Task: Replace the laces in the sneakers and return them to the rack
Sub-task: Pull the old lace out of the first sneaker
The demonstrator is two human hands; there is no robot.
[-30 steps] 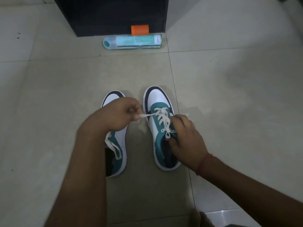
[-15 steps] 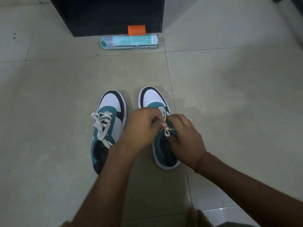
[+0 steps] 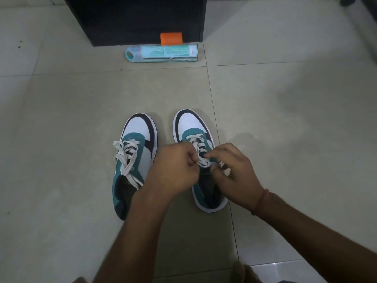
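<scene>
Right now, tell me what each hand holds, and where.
Both the left hand and the right hand pinch the white flat lace of the right-side teal-and-white sneaker, near its upper eyelets.

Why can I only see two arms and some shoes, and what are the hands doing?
The camera sits on a person's head and looks down, so you see only their arms and hands, like your own when you look down. Two sneakers stand side by side on the tiled floor. The left hand and the right hand both pinch the white lace of the right sneaker, up near its top eyelets. The left sneaker is laced, with its lace ends lying loose. Farther away, a pale blue bottle lies on its side against a black cabinet, with an orange thing just behind it.
</scene>
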